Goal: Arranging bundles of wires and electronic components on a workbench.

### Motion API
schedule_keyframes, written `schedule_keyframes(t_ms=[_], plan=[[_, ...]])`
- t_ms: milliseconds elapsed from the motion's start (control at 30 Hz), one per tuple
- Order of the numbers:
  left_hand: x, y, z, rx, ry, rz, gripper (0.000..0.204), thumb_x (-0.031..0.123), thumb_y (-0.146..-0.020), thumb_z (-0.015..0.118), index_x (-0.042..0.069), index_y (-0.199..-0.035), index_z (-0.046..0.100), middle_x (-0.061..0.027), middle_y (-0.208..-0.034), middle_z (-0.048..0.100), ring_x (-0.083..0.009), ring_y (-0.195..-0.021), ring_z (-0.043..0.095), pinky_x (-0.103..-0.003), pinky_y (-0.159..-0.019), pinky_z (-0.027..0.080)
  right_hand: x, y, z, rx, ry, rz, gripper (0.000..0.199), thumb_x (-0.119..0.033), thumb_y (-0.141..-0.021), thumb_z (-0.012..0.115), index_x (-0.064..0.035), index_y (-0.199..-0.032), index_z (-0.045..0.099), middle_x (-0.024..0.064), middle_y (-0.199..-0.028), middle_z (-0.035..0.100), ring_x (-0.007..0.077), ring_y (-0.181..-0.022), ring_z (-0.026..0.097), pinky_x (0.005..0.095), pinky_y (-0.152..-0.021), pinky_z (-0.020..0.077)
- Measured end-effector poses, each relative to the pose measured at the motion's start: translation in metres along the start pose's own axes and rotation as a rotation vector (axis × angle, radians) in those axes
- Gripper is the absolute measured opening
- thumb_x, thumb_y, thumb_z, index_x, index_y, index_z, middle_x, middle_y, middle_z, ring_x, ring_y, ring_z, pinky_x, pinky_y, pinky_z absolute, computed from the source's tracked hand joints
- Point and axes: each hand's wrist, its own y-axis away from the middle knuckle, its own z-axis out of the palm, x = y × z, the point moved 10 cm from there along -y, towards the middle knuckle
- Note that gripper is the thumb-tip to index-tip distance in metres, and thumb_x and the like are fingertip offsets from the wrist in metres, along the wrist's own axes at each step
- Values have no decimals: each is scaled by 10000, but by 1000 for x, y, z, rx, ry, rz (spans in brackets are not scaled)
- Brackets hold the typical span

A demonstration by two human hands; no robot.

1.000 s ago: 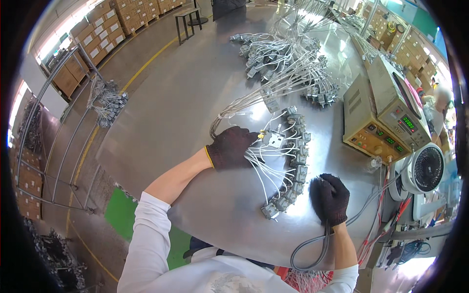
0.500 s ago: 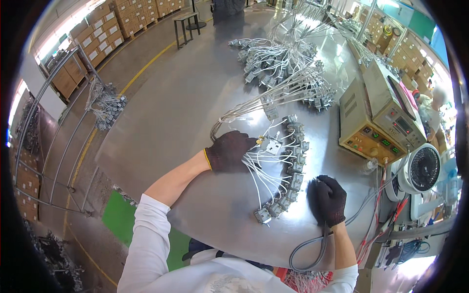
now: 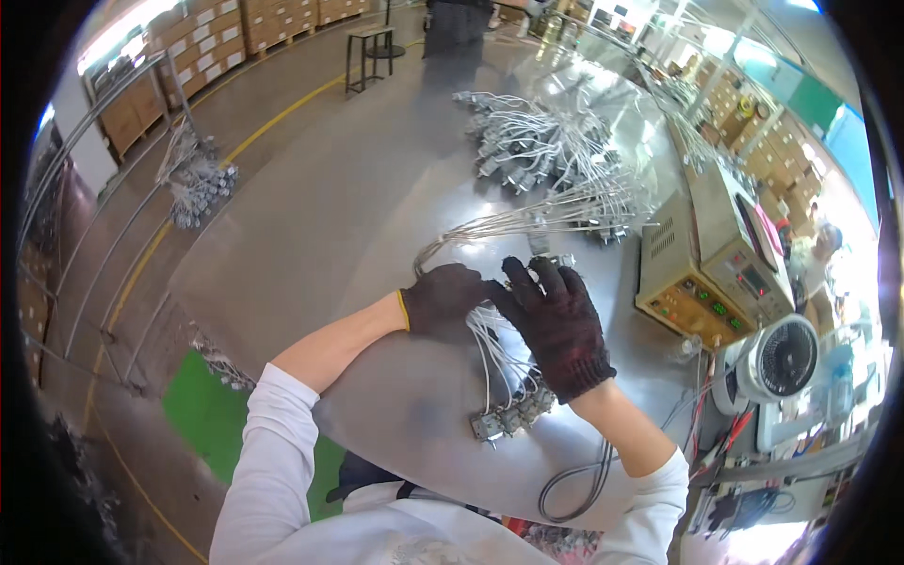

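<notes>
My left hand [image 3: 444,299], in a dark knit glove, is closed around a bundle of thin white cables [image 3: 490,344] above the metal table. The cables fan out to a row of small grey metal-cased connectors [image 3: 513,414], whose middle is hidden behind my right hand. My right hand [image 3: 557,330], gloved alike, arches over the bundle with its fingers apart. Its thumb reaches close to my left fingertips; whether it touches a connector under the palm cannot be seen. From beyond my left hand, the long cable tails [image 3: 508,224] stretch away to the right.
A tangled heap of cabled connectors [image 3: 532,141] lies farther back on the table [image 3: 311,226]. At the right stand a beige tester [image 3: 711,268] and a small white fan [image 3: 786,358]. A grey cable loop [image 3: 574,504] lies by the near edge. A metal rack [image 3: 113,254] stands left.
My right hand has moved from the table at the right up and left, over the connectors beside my left hand. My left hand still grips the cables. The view has shifted slightly.
</notes>
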Motion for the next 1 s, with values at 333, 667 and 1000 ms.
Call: schedule_keyframes(t_ms=[333, 667, 1000], plan=[[-4, 0, 2, 21, -41, -60, 489, 524, -797, 782, 139, -1090, 703, -178, -890, 728, -398, -855, 728, -528, -795, 586, -1, -11, 27, -166, -35, -3, 356, -125, -833, 667, -137, -1189, 671, 81, -1160, 608, 305, -1104, 610, 464, -921, 528], [-7, 2, 10, -176, 7, -125, 690, 549, -799, 773, 19, -1228, 669, -205, -1031, 730, -390, -1027, 715, -517, -924, 564, -4, -26, 64, -184, 88, 59, 222, -156, -953, 578, -130, -1134, 704, 100, -899, 662, 309, -820, 693, 471, -724, 521], [-3, 9, -12, 36, -194, 37, 214, 277, -787, 658, 65, -788, 681, -184, -750, 719, -374, -736, 727, -508, -708, 573, 32, 13, -28, -173, 66, 195, 375, -133, -825, 681, -186, -1196, 702, 88, -995, 639, 331, -851, 678, 495, -717, 538]])
